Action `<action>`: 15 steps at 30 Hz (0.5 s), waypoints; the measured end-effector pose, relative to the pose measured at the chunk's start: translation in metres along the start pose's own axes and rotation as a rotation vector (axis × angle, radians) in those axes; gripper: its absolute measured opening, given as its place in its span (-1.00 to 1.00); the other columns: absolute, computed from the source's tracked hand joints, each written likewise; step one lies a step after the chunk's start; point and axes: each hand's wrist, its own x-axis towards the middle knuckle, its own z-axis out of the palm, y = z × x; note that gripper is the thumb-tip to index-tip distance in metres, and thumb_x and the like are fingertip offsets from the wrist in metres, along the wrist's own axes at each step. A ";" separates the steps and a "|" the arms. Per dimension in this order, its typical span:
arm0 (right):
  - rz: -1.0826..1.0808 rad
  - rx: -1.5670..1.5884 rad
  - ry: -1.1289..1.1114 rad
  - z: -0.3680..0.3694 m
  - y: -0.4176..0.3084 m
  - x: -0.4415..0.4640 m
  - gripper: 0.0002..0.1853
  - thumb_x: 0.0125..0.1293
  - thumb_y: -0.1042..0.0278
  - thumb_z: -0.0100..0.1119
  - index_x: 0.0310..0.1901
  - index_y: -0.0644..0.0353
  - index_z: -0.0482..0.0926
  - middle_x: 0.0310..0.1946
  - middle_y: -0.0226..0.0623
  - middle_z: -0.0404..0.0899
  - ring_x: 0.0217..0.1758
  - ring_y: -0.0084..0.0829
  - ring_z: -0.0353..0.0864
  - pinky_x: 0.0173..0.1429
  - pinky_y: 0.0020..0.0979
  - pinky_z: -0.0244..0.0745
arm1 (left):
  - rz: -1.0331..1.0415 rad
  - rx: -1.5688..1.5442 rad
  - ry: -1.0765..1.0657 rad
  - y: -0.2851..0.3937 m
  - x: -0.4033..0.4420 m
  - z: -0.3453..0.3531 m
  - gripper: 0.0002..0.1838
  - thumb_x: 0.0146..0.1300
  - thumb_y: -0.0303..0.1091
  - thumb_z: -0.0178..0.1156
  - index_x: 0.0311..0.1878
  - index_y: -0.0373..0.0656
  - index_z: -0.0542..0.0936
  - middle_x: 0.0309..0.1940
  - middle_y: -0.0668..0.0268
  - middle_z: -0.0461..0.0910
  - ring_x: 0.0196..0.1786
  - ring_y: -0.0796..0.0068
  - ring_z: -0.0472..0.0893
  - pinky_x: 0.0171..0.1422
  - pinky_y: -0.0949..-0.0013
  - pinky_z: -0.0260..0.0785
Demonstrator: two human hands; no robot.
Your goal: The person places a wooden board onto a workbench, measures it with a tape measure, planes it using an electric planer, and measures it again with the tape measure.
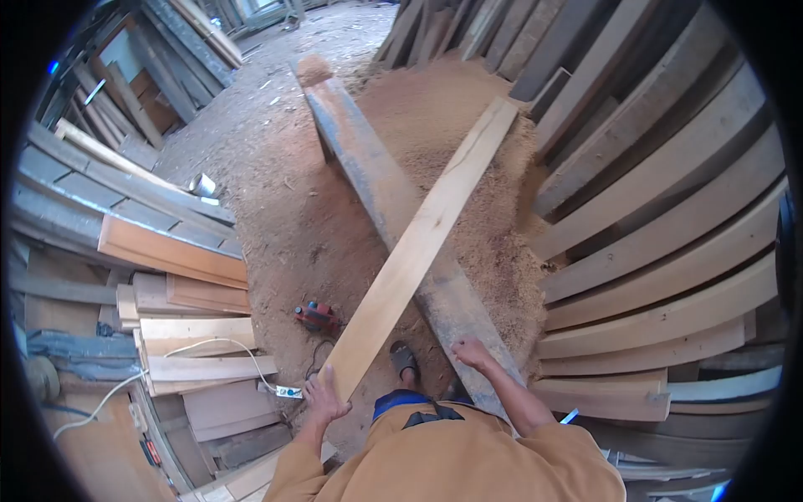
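A long pale wooden board point(422, 234) lies slantwise across a worn, dusty bench plank point(368, 163). Its far end reaches out over the sawdust. My left hand point(324, 396) grips the near end, with the thumb lying over the edge. Further right, my right hand point(473, 354) is curled closed just above the bench, apart from the board. Whatever its fingers hold, if anything, is hidden. On the ground left of the board rests a red power tool, which looks like a hand planer point(315, 316).
Stacked boards point(205, 351) and a power strip point(288, 391) with a white cable are at left. Curved-looking planks point(661, 284) line the right side. Sawdust point(493, 251) covers the ground beyond the bench. A tin can point(202, 185) stands at far left. My sandalled foot point(404, 360) is below.
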 end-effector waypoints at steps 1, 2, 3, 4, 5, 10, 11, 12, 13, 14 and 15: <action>0.068 0.044 -0.014 -0.009 0.001 0.001 -0.75 0.27 0.23 0.20 -0.37 0.26 0.68 -0.54 -0.30 0.61 -0.50 -0.46 0.59 -0.39 -0.35 0.47 | 0.008 -0.003 0.006 0.001 -0.001 0.001 0.44 -0.28 0.12 0.50 0.67 0.04 -0.15 0.29 -0.15 0.15 0.37 -0.26 0.19 0.51 -0.30 -0.10; 0.131 0.087 -0.030 -0.016 0.001 0.001 -0.76 0.27 0.25 0.20 -0.38 0.26 0.67 -0.53 -0.29 0.62 -0.51 -0.45 0.59 -0.40 -0.35 0.47 | 0.012 -0.007 0.013 0.000 -0.002 0.003 0.45 -0.29 0.12 0.50 0.67 0.02 -0.14 0.29 -0.14 0.16 0.36 -0.26 0.20 0.50 -0.30 -0.09; 0.147 0.120 -0.012 -0.018 0.006 0.002 -0.77 0.26 0.26 0.20 -0.37 0.27 0.67 -0.53 -0.29 0.62 -0.52 -0.45 0.59 -0.41 -0.35 0.47 | 0.006 -0.005 -0.002 -0.002 -0.002 0.008 0.44 -0.27 0.12 0.50 0.67 0.02 -0.16 0.29 -0.14 0.16 0.36 -0.27 0.20 0.50 -0.31 -0.08; 0.160 0.153 0.006 -0.018 0.008 0.005 -0.78 0.25 0.27 0.20 -0.35 0.27 0.68 -0.53 -0.29 0.62 -0.52 -0.46 0.59 -0.42 -0.35 0.46 | 0.000 -0.003 -0.012 -0.004 0.000 0.012 0.44 -0.25 0.11 0.51 0.67 0.01 -0.17 0.29 -0.13 0.17 0.36 -0.28 0.20 0.50 -0.31 -0.07; 0.169 0.188 0.027 -0.019 0.010 0.009 -0.79 0.25 0.28 0.20 -0.34 0.27 0.68 -0.52 -0.29 0.62 -0.53 -0.46 0.59 -0.44 -0.36 0.46 | -0.006 0.000 -0.020 -0.005 0.007 0.013 0.44 -0.23 0.11 0.51 0.67 0.01 -0.19 0.30 -0.13 0.17 0.37 -0.28 0.21 0.50 -0.32 -0.06; 0.225 0.346 0.019 -0.028 -0.003 0.017 -0.81 0.26 0.29 0.19 -0.35 0.24 0.67 -0.50 -0.30 0.62 -0.51 -0.47 0.59 -0.47 -0.42 0.43 | -0.242 -0.037 -0.297 0.008 0.031 0.004 0.46 -0.08 0.09 0.53 0.67 0.02 -0.35 0.54 -0.29 -0.10 0.58 -0.43 -0.04 0.61 -0.38 -0.23; 0.213 0.376 0.007 -0.029 -0.001 0.026 -0.81 0.26 0.29 0.19 -0.35 0.24 0.66 -0.49 -0.30 0.62 -0.50 -0.47 0.59 -0.48 -0.43 0.42 | -0.286 -0.026 -0.331 0.006 0.040 0.013 0.45 -0.05 0.10 0.52 0.68 0.02 -0.36 0.59 -0.32 -0.17 0.62 -0.44 -0.10 0.64 -0.38 -0.28; 0.203 0.349 0.024 -0.031 0.001 0.037 -0.82 0.26 0.30 0.19 -0.34 0.24 0.66 -0.49 -0.30 0.62 -0.50 -0.48 0.59 -0.47 -0.43 0.43 | -0.348 -0.009 -0.379 0.012 0.048 0.005 0.46 -0.03 0.08 0.51 0.67 -0.02 -0.40 0.60 -0.35 -0.25 0.64 -0.45 -0.17 0.65 -0.38 -0.32; 0.195 0.322 0.040 -0.034 0.000 0.048 -0.82 0.26 0.30 0.19 -0.33 0.23 0.66 -0.49 -0.31 0.61 -0.49 -0.48 0.60 -0.47 -0.42 0.44 | -0.410 0.010 -0.430 0.023 0.053 -0.007 0.47 -0.01 0.06 0.50 0.66 -0.06 -0.44 0.60 -0.37 -0.32 0.65 -0.45 -0.25 0.66 -0.37 -0.36; 0.189 0.292 0.055 -0.037 0.001 0.057 -0.83 0.26 0.31 0.19 -0.32 0.23 0.66 -0.49 -0.31 0.61 -0.48 -0.48 0.60 -0.47 -0.42 0.45 | -0.473 0.027 -0.482 0.031 0.057 -0.013 0.48 0.01 0.04 0.50 0.65 -0.11 -0.49 0.61 -0.40 -0.40 0.66 -0.46 -0.33 0.67 -0.36 -0.40; 0.201 0.304 0.090 -0.046 -0.009 0.060 -0.84 0.25 0.32 0.19 -0.31 0.23 0.66 -0.49 -0.32 0.61 -0.48 -0.48 0.60 -0.46 -0.41 0.46 | -0.511 -0.129 -0.451 0.036 0.071 -0.004 0.47 0.03 0.00 0.48 0.64 -0.16 -0.52 0.61 -0.42 -0.42 0.66 -0.46 -0.36 0.68 -0.34 -0.39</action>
